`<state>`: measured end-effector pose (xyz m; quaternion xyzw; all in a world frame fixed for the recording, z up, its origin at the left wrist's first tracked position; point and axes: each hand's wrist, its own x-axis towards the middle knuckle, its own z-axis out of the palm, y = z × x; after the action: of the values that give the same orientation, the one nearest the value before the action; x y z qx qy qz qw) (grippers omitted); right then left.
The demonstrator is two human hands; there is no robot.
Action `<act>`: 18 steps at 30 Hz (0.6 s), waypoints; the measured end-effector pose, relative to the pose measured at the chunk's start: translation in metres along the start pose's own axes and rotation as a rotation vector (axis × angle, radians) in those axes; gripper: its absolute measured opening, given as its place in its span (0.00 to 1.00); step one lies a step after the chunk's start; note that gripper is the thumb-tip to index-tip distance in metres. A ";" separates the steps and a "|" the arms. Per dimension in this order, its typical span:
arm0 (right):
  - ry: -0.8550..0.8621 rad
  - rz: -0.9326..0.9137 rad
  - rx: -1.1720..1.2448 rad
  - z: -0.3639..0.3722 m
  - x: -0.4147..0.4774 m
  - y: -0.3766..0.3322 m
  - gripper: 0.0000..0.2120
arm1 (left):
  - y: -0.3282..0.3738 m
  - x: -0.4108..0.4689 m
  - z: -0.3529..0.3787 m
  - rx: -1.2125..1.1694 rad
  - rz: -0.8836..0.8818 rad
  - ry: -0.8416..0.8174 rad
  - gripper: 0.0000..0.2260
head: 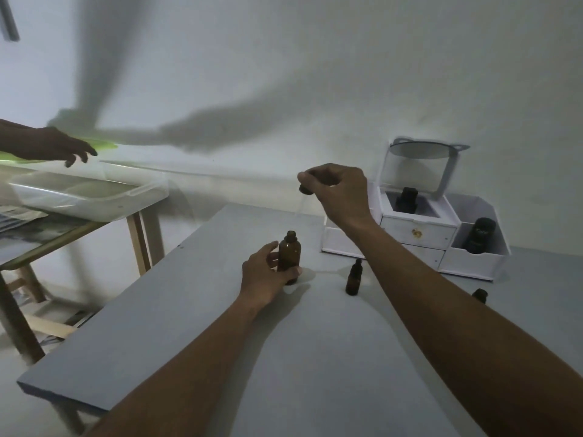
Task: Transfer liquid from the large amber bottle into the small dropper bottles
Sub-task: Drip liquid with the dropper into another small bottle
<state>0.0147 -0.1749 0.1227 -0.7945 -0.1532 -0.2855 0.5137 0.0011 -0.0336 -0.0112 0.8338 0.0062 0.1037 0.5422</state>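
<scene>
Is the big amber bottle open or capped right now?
Open. The large amber bottle stands upright with a bare neck, no cap; the left hand grips it.

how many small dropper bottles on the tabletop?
2. One dropper bottle stands right of the large amber bottle; second dropper bottle peeks from behind the right forearm, which may hide more.

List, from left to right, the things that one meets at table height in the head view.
Clear plastic tub → left hand → large amber bottle → small dropper bottle → second small bottle, only partly visible.
</scene>
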 end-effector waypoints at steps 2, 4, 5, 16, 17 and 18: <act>0.058 -0.033 0.054 -0.016 0.003 -0.012 0.05 | -0.001 -0.006 -0.003 -0.046 -0.016 0.053 0.36; 0.086 -0.038 0.101 -0.033 0.006 -0.022 0.02 | -0.003 -0.013 -0.005 -0.074 -0.039 0.112 0.31; 0.093 -0.038 0.118 -0.043 0.006 -0.026 0.01 | -0.002 -0.018 -0.006 -0.074 -0.055 0.124 0.27; 0.197 0.048 0.051 -0.158 -0.028 -0.008 0.02 | 0.036 -0.074 0.055 -0.093 -0.014 -0.078 0.07; 0.212 0.057 0.028 -0.170 -0.033 -0.001 0.02 | 0.043 -0.079 0.070 -0.067 0.009 -0.125 0.07; 0.226 0.063 0.004 -0.183 -0.037 0.005 0.01 | 0.050 -0.084 0.085 -0.053 0.022 -0.174 0.07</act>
<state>-0.0657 -0.3402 0.1527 -0.7607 -0.0697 -0.3565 0.5380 -0.0715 -0.1410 -0.0128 0.8250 -0.0528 0.0371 0.5615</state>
